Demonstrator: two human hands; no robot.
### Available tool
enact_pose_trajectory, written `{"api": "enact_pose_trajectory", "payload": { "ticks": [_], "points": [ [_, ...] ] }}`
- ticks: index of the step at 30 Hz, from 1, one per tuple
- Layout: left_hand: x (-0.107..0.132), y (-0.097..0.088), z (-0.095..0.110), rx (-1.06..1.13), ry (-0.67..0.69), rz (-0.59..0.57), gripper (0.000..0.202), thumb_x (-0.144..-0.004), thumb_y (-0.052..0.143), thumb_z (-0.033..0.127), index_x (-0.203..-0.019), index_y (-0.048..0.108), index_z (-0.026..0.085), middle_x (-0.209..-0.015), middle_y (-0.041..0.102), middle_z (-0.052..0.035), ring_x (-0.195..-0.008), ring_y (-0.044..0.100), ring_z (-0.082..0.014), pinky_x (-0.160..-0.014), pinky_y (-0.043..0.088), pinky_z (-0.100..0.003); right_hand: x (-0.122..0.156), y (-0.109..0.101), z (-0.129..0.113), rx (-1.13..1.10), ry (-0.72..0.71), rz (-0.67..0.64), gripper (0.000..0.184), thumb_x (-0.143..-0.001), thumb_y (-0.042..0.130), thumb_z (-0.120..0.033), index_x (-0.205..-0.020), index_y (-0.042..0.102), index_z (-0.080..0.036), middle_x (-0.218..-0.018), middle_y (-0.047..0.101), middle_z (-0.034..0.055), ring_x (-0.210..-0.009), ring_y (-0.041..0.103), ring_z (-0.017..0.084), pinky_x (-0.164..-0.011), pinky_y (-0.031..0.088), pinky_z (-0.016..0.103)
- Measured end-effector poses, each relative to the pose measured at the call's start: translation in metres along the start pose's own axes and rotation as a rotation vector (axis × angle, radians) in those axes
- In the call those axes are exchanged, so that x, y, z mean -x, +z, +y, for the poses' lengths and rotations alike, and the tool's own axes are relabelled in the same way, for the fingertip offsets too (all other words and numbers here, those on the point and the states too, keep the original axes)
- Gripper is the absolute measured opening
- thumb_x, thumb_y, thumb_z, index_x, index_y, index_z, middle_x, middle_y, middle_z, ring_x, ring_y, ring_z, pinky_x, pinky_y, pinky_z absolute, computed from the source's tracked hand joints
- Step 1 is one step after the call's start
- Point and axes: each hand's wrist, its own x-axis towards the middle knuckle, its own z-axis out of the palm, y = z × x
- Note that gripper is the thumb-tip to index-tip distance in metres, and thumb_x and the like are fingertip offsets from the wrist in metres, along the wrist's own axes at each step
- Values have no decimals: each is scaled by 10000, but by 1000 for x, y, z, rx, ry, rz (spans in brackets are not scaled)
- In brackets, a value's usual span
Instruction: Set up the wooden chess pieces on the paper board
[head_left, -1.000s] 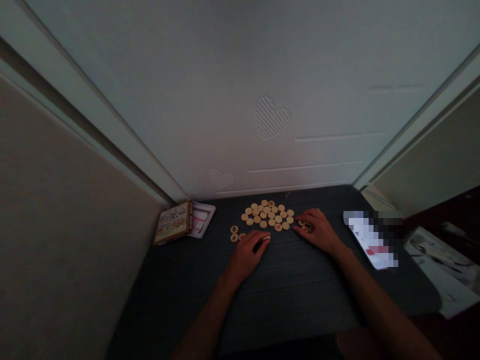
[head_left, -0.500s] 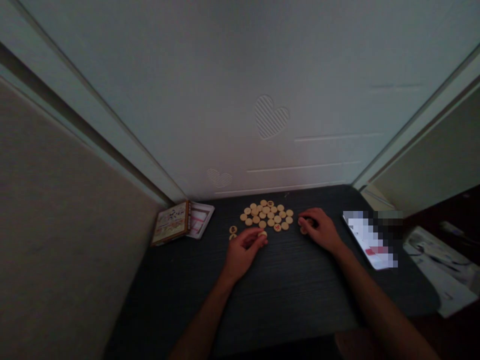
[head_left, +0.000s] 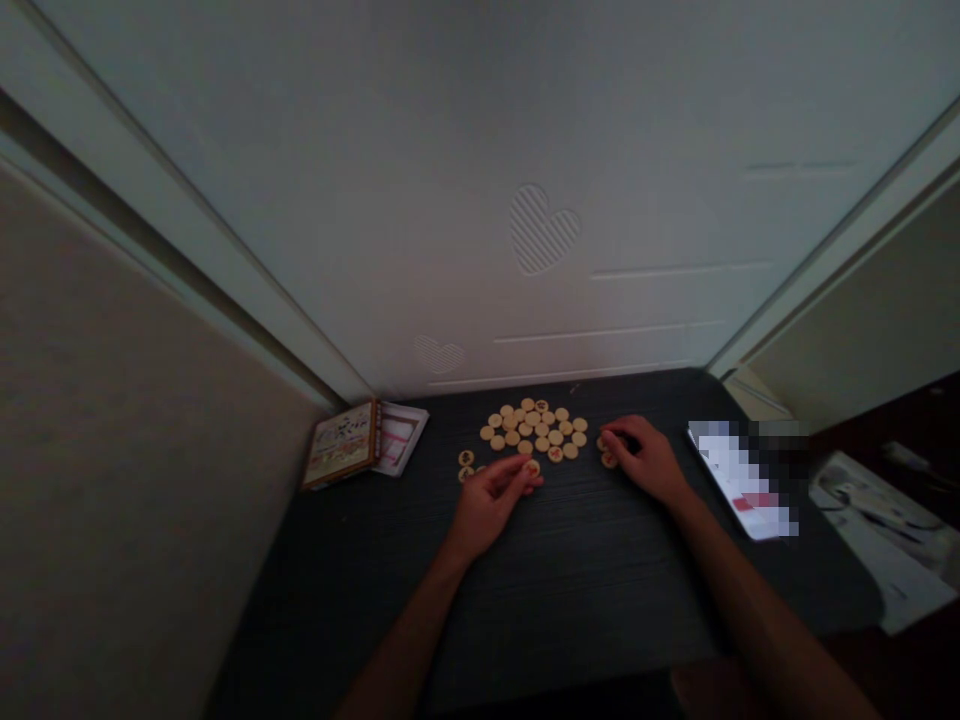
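Note:
My left hand point(head_left: 491, 505) is closed in a pinch on a round wooden xiangqi piece point(head_left: 532, 469), whose red-marked face shows. Partly behind that hand are several pieces, among them a black-marked piece point(head_left: 466, 458). My right hand point(head_left: 643, 458) is curled, thumb and fingers together, above a small group on the right. A red-marked piece point(head_left: 609, 461) lies below its fingertips; whether the fingers hold anything is hidden. Between the hands and slightly farther off lies a loose spread of pale pieces point(head_left: 526, 430), mostly blank side up, with a red-marked piece point(head_left: 555, 454) at its near edge.
A dark table point(head_left: 585, 590) stands against a white panel point(head_left: 465, 200) with embossed hearts. At its left are a picture-covered box point(head_left: 341, 445) and a pink-and-white item point(head_left: 403, 435). A phone with a blurred screen point(head_left: 739, 485) lies right of my right arm.
The piece in my left hand has turned so its red mark shows. My right fingers have lifted slightly, uncovering more of the pieces under them.

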Motion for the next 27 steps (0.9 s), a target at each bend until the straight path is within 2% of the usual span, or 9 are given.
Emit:
{"api": "enact_pose_trajectory", "payload": {
  "ticks": [5,8,10,14,17,22,27],
  "points": [
    [1,1,1,20,29,-17,400,-874,727,450,-1157,698,168,-1019,803,-106,-911,786,-262,-857,663,-426,0,1,1,1,0,7,227,-953,593,-440,-991,728,-262,-989,742,68,-931,676,255,-821,551,408],
    [1,-6,8,-16,44,-9,429,-839,756,477,-1134,701,170,-965,807,-105,-871,790,-264,-818,671,-418,0,1,1,6,7,5,224,-956,590,-434,-995,728,-261,-986,742,71,-929,674,255,-820,550,409],
    [-1,-17,13,-41,80,78,449,-830,759,493,-1134,695,168,-966,802,-103,-852,790,-263,-775,676,-405,0,1,1,11,11,5,229,-956,587,-438,-996,728,-262,-989,743,71,-929,674,257,-812,550,411],
    [-9,-48,14,-170,168,418,412,-850,740,484,-1120,702,176,-963,787,-81,-837,774,-229,-741,657,-362,0,0,0,9,2,3,238,-953,585,-445,-992,730,-260,-999,745,72,-929,675,257,-821,552,417],
    [-14,-65,8,-382,247,516,336,-848,746,465,-1068,735,211,-988,769,-60,-863,745,-211,-802,630,-366,0,0,1,6,7,4,237,-954,586,-446,-1007,729,-264,-996,744,75,-931,675,262,-811,555,417],
    [-19,-71,0,-609,350,435,217,-874,725,418,-999,757,243,-984,742,-38,-947,698,-213,-905,574,-394,0,0,0,-2,9,9,234,-958,586,-440,-1002,731,-262,-989,741,70,-937,676,258,-817,552,408],
    [-22,-68,-5,-696,324,342,195,-881,715,421,-982,766,263,-995,724,-42,-946,675,-217,-888,553,-393,1,0,0,-1,11,14,234,-955,586,-447,-995,728,-266,-978,742,66,-928,677,258,-805,550,408]
  ]
}}
